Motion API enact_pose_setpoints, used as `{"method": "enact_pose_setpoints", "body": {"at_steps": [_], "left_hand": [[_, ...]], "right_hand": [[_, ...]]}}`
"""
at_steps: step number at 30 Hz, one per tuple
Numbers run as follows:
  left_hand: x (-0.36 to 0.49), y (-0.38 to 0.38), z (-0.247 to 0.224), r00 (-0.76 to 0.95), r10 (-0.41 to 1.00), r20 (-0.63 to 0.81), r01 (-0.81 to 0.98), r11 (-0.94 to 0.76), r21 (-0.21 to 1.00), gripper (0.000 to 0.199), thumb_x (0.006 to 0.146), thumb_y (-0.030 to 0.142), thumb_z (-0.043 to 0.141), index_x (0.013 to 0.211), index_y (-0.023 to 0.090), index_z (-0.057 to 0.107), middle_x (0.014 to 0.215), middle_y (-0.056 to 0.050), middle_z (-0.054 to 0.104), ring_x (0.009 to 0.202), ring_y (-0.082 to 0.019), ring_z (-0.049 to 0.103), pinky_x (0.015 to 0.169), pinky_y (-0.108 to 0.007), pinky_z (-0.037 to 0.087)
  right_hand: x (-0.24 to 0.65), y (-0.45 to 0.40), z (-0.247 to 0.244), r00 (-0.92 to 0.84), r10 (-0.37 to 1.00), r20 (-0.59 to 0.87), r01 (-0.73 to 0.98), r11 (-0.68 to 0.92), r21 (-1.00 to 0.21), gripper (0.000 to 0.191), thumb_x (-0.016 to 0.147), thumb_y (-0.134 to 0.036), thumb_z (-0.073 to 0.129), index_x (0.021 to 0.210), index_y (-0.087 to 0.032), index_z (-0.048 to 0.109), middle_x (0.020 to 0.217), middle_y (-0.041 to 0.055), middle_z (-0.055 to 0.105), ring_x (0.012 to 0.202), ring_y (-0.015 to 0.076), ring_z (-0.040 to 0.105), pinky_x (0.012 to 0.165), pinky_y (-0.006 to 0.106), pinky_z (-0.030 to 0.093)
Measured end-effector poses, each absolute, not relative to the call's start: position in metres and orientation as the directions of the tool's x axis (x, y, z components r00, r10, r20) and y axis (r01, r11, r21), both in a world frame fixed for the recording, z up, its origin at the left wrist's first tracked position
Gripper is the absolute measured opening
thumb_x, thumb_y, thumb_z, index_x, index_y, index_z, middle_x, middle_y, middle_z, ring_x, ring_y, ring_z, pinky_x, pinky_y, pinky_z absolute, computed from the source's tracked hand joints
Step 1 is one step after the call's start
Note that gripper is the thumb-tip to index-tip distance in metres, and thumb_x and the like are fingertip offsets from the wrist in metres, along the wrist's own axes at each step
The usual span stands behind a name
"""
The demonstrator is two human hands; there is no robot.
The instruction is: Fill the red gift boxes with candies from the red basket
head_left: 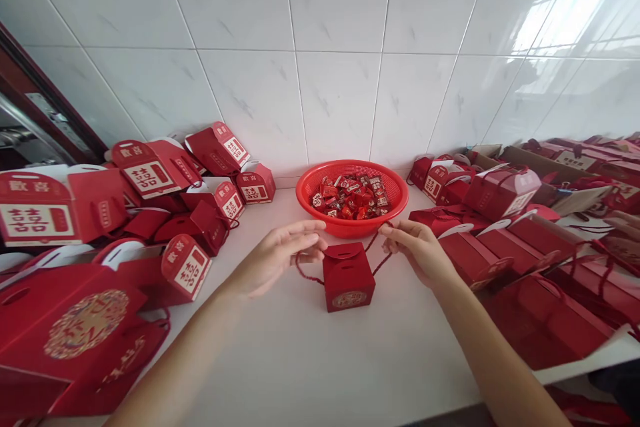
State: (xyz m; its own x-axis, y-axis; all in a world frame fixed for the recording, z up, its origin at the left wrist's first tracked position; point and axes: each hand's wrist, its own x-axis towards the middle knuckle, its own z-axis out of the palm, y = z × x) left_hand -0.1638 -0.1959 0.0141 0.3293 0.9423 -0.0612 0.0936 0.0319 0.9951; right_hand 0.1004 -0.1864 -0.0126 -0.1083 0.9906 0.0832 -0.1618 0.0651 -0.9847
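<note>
A small red gift box [349, 280] stands upright on the white tabletop between my hands, its top flaps folded over and a round printed emblem on its front. My right hand [417, 250] pinches a dark red cord [383, 263] just right of the box. On the other side, my left hand [280, 255] has its fingers partly curled around the cord, which loops down to the box's left side; the fingers hide where it ends. Behind the box sits a red plastic basket [304, 199] of wrapped candies [355, 197].
Several red gift boxes [185, 227] are piled at the left, with a larger red box [65, 320] nearest me. More red boxes [500, 247] crowd the right side. Another person's hand [625, 233] shows at the right edge. A tiled wall [340, 93] closes off the back.
</note>
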Motion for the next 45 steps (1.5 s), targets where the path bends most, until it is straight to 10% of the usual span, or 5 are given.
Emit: {"method": "enact_pose_setpoints", "body": {"at_steps": [8, 25, 32, 39, 45], "left_hand": [[-0.169, -0.218, 0.038, 0.48, 0.869, 0.119, -0.035, -0.117, 0.993, 0.065, 0.087, 0.054, 0.062, 0.145, 0.025, 0.054, 0.147, -0.011, 0.056, 0.136, -0.035, 0.05, 0.111, -0.051, 0.044], [-0.167, -0.241, 0.04, 0.439, 0.886, 0.152, 0.185, -0.255, 0.949, 0.065, 0.093, 0.05, 0.059, 0.153, 0.037, 0.039, 0.16, -0.001, 0.04, 0.15, -0.034, 0.029, 0.114, -0.051, 0.043], [-0.16, -0.237, 0.032, 0.416, 0.884, 0.215, 0.259, -0.342, 0.903, 0.072, 0.091, 0.042, 0.064, 0.155, 0.033, 0.034, 0.161, -0.005, 0.037, 0.147, -0.031, 0.037, 0.116, -0.048, 0.042], [-0.145, -0.226, 0.006, 0.33, 0.869, 0.37, 0.469, -0.491, 0.734, 0.082, 0.082, 0.038, 0.075, 0.152, 0.028, 0.034, 0.137, -0.009, 0.06, 0.125, -0.028, 0.058, 0.108, -0.045, 0.049], [-0.133, -0.216, -0.019, 0.353, 0.842, 0.408, 0.534, -0.539, 0.651, 0.072, 0.083, 0.029, 0.071, 0.147, 0.028, 0.039, 0.129, -0.01, 0.058, 0.114, -0.026, 0.062, 0.095, -0.042, 0.056]], "right_hand": [[0.082, -0.196, 0.046, -0.313, 0.934, 0.173, 0.138, 0.225, -0.965, 0.028, 0.077, -0.045, 0.073, 0.074, -0.018, 0.069, 0.073, 0.0036, 0.069, 0.073, 0.017, 0.061, 0.066, 0.028, 0.045], [0.023, -0.2, 0.035, -0.34, 0.89, 0.305, 0.405, 0.431, -0.806, 0.012, 0.077, -0.019, 0.058, 0.068, -0.02, 0.05, 0.068, -0.002, 0.057, 0.066, 0.0129, 0.051, 0.06, 0.026, 0.036], [0.023, -0.197, 0.027, -0.202, 0.9, 0.385, 0.27, 0.429, -0.862, 0.022, 0.074, -0.021, 0.055, 0.063, -0.022, 0.036, 0.061, -0.0058, 0.04, 0.057, 0.0096, 0.037, 0.053, 0.024, 0.028], [0.028, -0.202, 0.034, -0.219, 0.954, 0.202, -0.041, 0.198, -0.979, 0.015, 0.07, -0.024, 0.058, 0.068, -0.022, 0.043, 0.058, -0.0036, 0.056, 0.067, 0.0161, 0.062, 0.07, 0.029, 0.048], [0.033, -0.196, 0.02, -0.338, 0.927, 0.16, -0.056, 0.15, -0.987, 0.014, 0.065, -0.022, 0.064, 0.068, -0.019, 0.051, 0.065, -0.0043, 0.055, 0.061, 0.0109, 0.054, 0.06, 0.025, 0.045]]}}
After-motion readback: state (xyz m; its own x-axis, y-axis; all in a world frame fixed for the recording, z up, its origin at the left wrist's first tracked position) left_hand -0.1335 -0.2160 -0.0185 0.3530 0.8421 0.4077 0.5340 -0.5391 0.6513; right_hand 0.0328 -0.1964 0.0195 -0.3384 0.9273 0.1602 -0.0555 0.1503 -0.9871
